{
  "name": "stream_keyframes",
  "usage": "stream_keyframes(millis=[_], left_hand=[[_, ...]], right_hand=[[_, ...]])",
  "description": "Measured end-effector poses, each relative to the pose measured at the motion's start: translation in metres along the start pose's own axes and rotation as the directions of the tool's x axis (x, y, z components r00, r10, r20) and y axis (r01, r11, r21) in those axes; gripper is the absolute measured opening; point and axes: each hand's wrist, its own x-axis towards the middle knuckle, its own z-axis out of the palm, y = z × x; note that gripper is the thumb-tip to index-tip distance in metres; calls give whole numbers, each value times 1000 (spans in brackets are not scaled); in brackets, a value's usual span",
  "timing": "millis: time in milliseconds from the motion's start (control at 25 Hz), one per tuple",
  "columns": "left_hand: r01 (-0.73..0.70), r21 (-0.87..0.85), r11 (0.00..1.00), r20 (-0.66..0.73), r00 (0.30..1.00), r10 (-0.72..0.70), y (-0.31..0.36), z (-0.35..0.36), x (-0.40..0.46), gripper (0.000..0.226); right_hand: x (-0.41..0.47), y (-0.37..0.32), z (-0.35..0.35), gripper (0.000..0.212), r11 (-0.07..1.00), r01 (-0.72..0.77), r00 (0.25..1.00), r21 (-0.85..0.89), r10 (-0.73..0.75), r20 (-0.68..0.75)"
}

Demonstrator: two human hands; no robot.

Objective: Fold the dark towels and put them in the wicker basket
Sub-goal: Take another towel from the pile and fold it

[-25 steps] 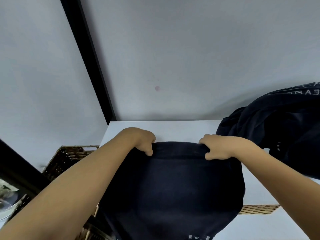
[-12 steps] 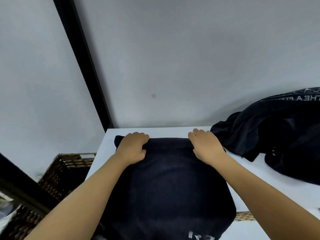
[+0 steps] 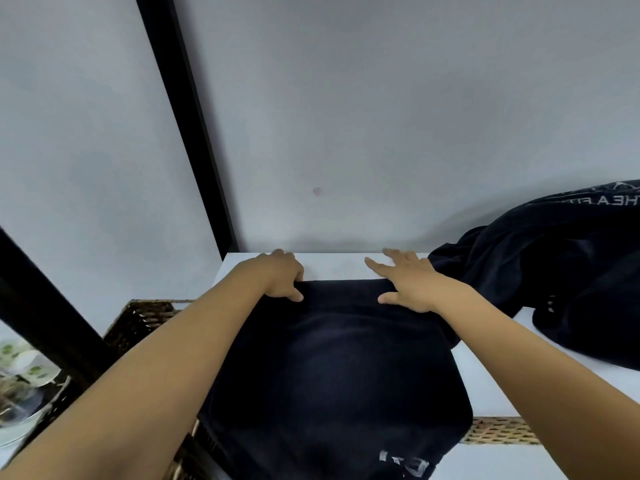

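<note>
A dark towel (image 3: 332, 368) lies flat on the white table (image 3: 336, 266), its near end hanging over the front edge with pale lettering on it. My left hand (image 3: 280, 277) is at the towel's far left corner, fingers curled over the edge and thumb on top of the cloth. My right hand (image 3: 408, 284) rests at the far right corner, fingers straight and spread, partly on the cloth and partly on the table. The wicker basket (image 3: 138, 323) stands lower down to the left of the table, mostly hidden by my left forearm.
A heap of unfolded dark towels (image 3: 571, 271) with printed letters fills the table's right side. A black post (image 3: 187, 119) runs up the grey wall at the left. A glass bowl (image 3: 20, 403) sits at the lower left. A woven strip (image 3: 498, 439) shows under the table's front edge.
Both hands carried the towel's edge away from me and laid it on the table. My right hand went from gripping the cloth to lying flat with spread fingers.
</note>
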Motion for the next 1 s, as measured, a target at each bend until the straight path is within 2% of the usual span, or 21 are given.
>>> stream_keyframes(millis=[80, 160, 280, 360, 440, 480, 560, 600, 680, 760, 840, 920, 1000], left_hand=[[23, -28, 999, 93, 996, -20, 5, -6, -1, 39], [37, -58, 998, 203, 979, -24, 9, -6, -2, 45], [13, -62, 998, 227, 974, 2, 10, -4, 2, 41], [-35, -91, 995, 103, 994, 44, 7, 1, 6, 29], [-85, -47, 995, -157, 985, 77, 3, 11, 8, 22], [-97, 25, 995, -312, 945, 100, 3, 20, 9, 21], [-92, 92, 992, -501, 856, 126, 4, 46, 9, 26], [-105, 36, 994, -530, 841, 109, 5, 53, 5, 31], [-157, -180, 971, -493, 868, 50, 6, 56, -4, 51], [-137, -297, 945, -366, 930, 20, 10, 54, -12, 62], [-132, -267, 955, -274, 960, 56, 15, 51, -15, 55], [-154, -305, 940, -212, 973, 90, 14, 48, -19, 47], [-121, -392, 912, -126, 989, 77, 11, 36, -21, 41]], right_hand=[[2, -3, -8, 72, 998, -7, 994, 63, 0, 109], [5, -3, -12, 55, 993, -38, 977, 115, 13, 212], [12, -5, -16, 38, 993, -7, 965, 116, -24, 261], [18, -5, -15, 34, 999, 52, 990, -13, -50, 130], [25, -5, -2, 37, 972, 72, 982, -222, -109, -157], [29, -3, 10, 41, 958, 50, 946, -283, -137, -294], [27, -2, 35, 54, 964, 5, 890, -266, -126, -439], [26, -1, 44, 60, 982, 34, 872, -187, -120, -474], [14, -2, 48, 76, 994, 107, 928, -20, -107, -356], [-1, -9, 43, 77, 990, 111, 973, 84, -91, -213], [-8, -8, 37, 65, 974, 133, 984, 185, -108, -138], [-9, 1, 32, 50, 938, 158, 984, 309, -124, -125], [-6, 8, 17, 52, 920, 125, 992, 371, -109, -62]])
